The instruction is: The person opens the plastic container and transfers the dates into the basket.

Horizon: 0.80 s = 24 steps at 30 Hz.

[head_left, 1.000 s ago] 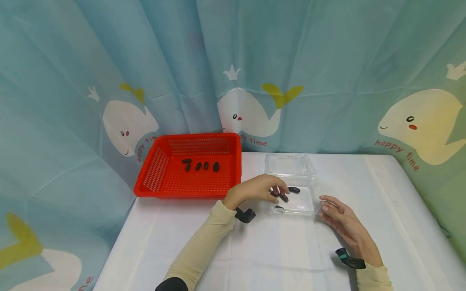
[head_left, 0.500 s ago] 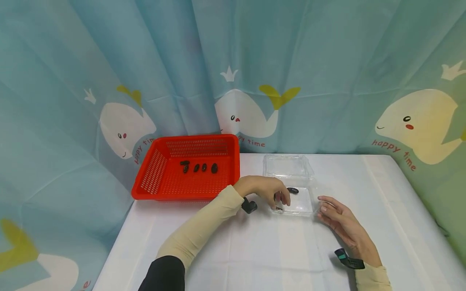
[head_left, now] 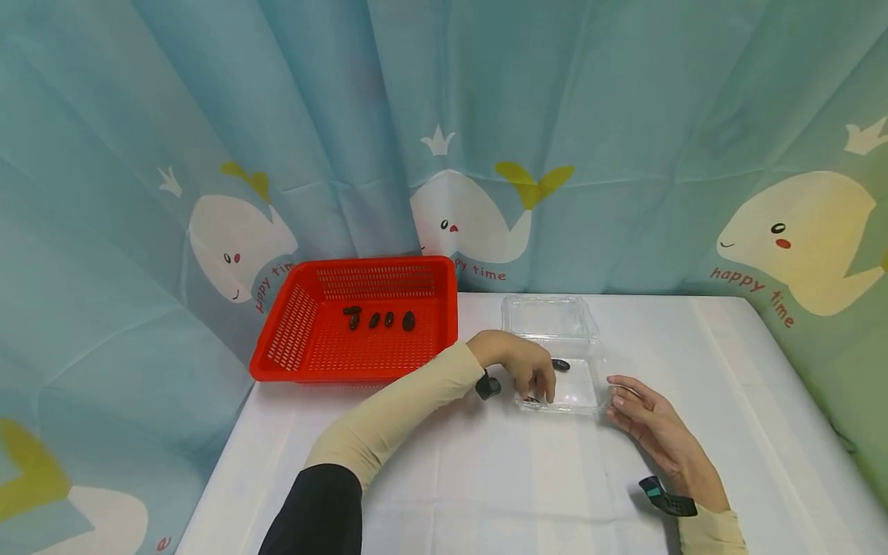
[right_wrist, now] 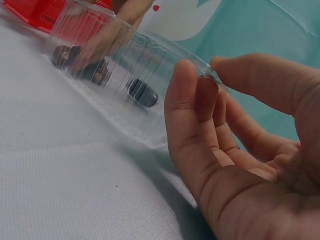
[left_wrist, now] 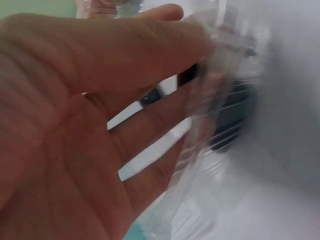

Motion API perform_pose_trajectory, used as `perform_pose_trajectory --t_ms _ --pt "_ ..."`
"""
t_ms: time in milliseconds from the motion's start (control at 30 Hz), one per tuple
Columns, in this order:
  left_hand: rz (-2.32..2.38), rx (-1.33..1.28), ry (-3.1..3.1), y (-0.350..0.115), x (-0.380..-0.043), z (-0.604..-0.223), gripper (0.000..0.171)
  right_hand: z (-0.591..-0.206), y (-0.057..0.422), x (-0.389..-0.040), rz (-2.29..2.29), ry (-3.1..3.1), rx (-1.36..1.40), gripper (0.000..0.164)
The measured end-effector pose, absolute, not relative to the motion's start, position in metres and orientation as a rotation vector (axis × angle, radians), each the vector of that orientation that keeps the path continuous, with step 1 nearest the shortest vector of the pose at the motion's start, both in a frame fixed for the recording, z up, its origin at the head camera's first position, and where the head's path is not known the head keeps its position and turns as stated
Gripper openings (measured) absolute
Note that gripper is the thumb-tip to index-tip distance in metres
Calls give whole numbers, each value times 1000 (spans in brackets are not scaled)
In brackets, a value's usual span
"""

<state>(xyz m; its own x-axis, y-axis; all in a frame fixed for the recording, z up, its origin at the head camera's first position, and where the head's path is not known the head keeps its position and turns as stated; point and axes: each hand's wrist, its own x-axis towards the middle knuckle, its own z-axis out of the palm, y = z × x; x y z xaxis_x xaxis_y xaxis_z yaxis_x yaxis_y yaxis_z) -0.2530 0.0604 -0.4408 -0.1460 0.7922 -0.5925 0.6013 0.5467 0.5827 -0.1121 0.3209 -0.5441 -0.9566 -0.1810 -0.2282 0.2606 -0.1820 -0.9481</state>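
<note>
A clear plastic clamshell box (head_left: 581,387) lies with its lid folded back, on the right half of the table. My left hand (head_left: 523,361) reaches down into it from the left, thumb and fingertips bent round a dark, wrinkled date (head_left: 531,400) at the near left corner. Another date (head_left: 561,364) lies just beyond those fingers; the hand hides others. On the right side, my right hand (head_left: 648,420) pinches the box rim (right_wrist: 207,72) between thumb and index finger. Through the clear wall, several dates (right_wrist: 143,93) show in the right wrist view.
To the left stands a red plastic basket (head_left: 347,358) with several dates (head_left: 375,320) on its floor. The box lid (head_left: 548,314) lies towards the back edge of the white-covered table (head_left: 513,493). A blue whale-print curtain (head_left: 610,116) hangs behind.
My left hand has moved slightly to the right and towards me, down to the near corner of the box, covering dates seen earlier. The right hand has stayed at the rim.
</note>
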Motion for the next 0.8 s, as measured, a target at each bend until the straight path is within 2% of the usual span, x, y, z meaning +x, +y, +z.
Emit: perform_pose_trajectory --t_ms 500,800 --pt "269 1224 1917 64 -247 -460 45 -547 323 -112 -2267 1737 -8 36" --pt "162 1284 1995 63 -243 -463 33 -547 323 -112 -2261 1745 -4 36"
